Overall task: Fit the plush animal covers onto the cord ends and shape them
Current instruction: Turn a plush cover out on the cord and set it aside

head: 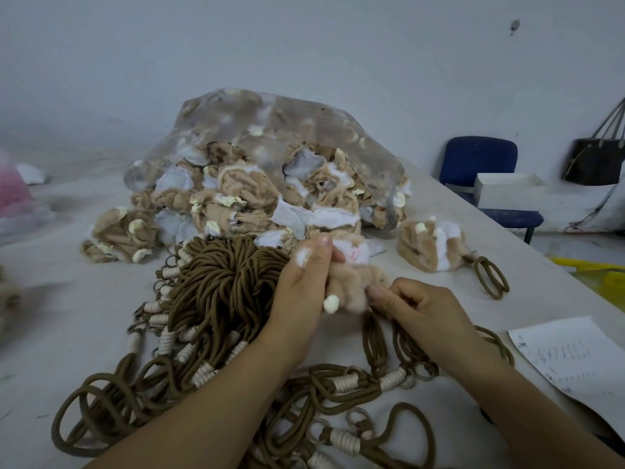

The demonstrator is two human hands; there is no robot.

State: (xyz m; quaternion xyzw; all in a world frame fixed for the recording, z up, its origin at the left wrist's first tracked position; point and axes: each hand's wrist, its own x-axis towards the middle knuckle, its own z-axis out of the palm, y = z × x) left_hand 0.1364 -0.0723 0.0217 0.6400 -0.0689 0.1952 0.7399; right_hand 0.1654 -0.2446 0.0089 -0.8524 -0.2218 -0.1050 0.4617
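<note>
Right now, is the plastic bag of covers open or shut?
Open. The plastic bag lies with its mouth gaping, and plush covers spill out onto the table.

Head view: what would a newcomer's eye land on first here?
The big clear bag at centre back, spilling tan-and-white plush covers forward. In front of it lies a thick tangle of brown cords with pale wrapped ends. Just right of that, the left hand grips one cover while the right hand pinches its lower edge.
</note>
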